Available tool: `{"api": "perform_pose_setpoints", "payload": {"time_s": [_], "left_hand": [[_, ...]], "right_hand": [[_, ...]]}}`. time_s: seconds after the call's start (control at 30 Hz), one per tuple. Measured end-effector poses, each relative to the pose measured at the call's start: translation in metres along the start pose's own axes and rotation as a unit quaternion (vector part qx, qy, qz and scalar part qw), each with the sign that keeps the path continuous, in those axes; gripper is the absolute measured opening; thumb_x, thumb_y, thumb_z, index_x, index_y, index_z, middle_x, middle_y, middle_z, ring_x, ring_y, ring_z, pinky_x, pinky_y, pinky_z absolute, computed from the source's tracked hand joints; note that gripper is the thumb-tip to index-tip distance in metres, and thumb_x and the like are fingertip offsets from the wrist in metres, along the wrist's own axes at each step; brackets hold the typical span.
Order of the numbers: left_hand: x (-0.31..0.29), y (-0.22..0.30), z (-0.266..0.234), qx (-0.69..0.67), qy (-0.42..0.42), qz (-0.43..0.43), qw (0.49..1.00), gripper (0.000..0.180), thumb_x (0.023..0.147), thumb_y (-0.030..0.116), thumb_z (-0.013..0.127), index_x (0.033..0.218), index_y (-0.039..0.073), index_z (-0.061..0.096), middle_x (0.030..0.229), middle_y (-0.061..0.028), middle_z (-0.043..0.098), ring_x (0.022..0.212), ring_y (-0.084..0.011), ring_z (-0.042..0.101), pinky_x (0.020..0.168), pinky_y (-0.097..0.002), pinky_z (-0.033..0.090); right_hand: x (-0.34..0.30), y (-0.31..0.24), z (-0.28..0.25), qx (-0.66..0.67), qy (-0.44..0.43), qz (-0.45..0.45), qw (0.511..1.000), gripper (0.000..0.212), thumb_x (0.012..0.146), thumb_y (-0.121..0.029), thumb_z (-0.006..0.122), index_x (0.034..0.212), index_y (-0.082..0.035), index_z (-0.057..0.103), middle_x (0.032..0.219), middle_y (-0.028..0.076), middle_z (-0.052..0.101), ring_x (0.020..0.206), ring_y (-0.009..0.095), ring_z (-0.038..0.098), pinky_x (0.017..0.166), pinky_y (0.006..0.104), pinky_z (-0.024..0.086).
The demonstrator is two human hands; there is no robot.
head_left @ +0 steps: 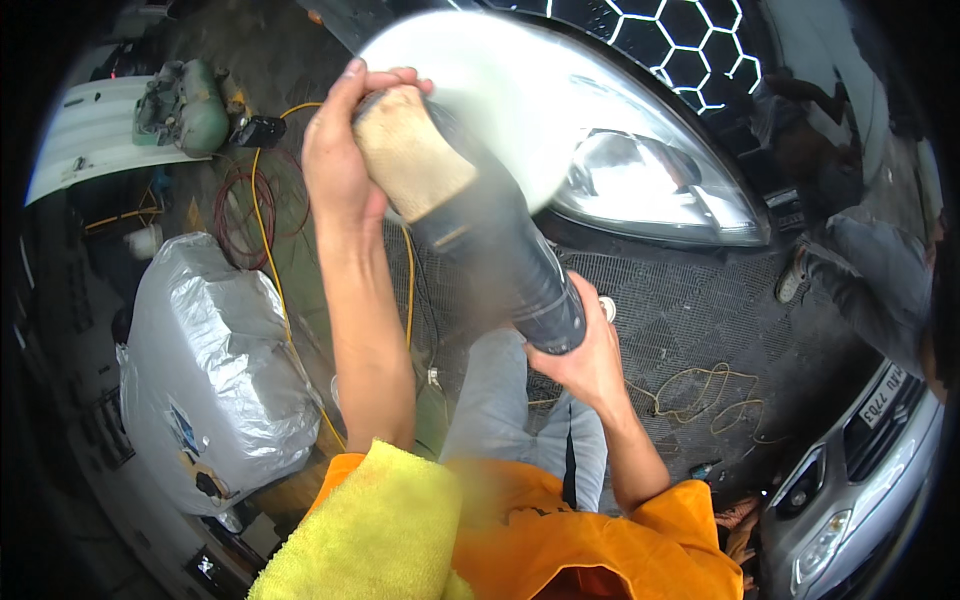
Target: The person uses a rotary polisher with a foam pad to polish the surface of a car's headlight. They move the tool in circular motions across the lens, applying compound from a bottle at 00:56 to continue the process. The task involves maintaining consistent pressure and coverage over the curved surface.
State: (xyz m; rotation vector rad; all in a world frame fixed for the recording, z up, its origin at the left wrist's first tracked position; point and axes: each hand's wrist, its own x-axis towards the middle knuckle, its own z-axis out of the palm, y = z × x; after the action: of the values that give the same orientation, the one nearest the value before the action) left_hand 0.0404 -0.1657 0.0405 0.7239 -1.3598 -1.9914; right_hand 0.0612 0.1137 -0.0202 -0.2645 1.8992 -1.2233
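Observation:
With both hands I hold a black power polisher [510,240] whose head is covered in a tan wrap. My left hand [335,150] is closed around the head end, its fingers partly hidden behind it. My right hand [588,350] wraps the rear of the body. A large round white pad [480,90] on the polisher looks blurred. It overlaps the left part of a clear car headlight [650,185]; whether it presses on the lens I cannot tell. Above the lamp, the dark bodywork [640,45] reflects hexagonal lights.
A yellow towel [370,530] lies over my left shoulder. Left stand a silver plastic-wrapped bulky object [220,370] and a green compressor-like machine [185,105]. A yellow cable [265,230] runs down beside me. At right are a person's grey-trousered legs [870,270] and a silver car [860,480].

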Motion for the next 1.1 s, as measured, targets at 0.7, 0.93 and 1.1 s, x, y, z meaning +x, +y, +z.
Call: {"api": "perform_pose_setpoints", "payload": {"time_s": [0.7,0.93,1.1], "left_hand": [[-0.077,-0.073,0.12,0.227,-0.164,0.082,0.956,0.021,0.095,0.007,0.053,0.096,-0.006,0.07,0.1,-0.0135,0.07,0.088,-0.0198,0.069,0.081,-0.0304,0.054],[-0.017,0.009,0.072,0.2,-0.025,0.016,0.979,0.03,0.1,0.016,0.049,0.09,-0.007,0.066,0.098,-0.02,0.067,0.081,-0.0287,0.07,0.075,-0.0365,0.056],[0.007,0.047,0.061,0.215,0.021,-0.029,0.976,0.032,0.1,0.022,0.048,0.093,-0.005,0.064,0.101,-0.0202,0.066,0.085,-0.0297,0.07,0.074,-0.0344,0.055]], "right_hand": [[-0.083,0.074,-0.069,0.145,0.002,0.041,0.989,0.078,0.055,-0.004,0.082,0.127,-0.002,0.051,0.111,0.006,0.061,0.104,0.016,0.057,0.096,0.0318,0.043],[-0.068,-0.03,-0.063,0.178,-0.097,0.074,0.976,0.101,0.06,-0.016,0.09,0.144,-0.004,0.035,0.13,0.016,0.056,0.121,0.026,0.056,0.103,0.0374,0.042],[-0.05,-0.098,-0.078,0.11,-0.185,0.115,0.97,0.107,0.063,-0.024,0.091,0.147,-0.007,0.028,0.131,0.021,0.056,0.123,0.031,0.056,0.103,0.0389,0.043]]}}
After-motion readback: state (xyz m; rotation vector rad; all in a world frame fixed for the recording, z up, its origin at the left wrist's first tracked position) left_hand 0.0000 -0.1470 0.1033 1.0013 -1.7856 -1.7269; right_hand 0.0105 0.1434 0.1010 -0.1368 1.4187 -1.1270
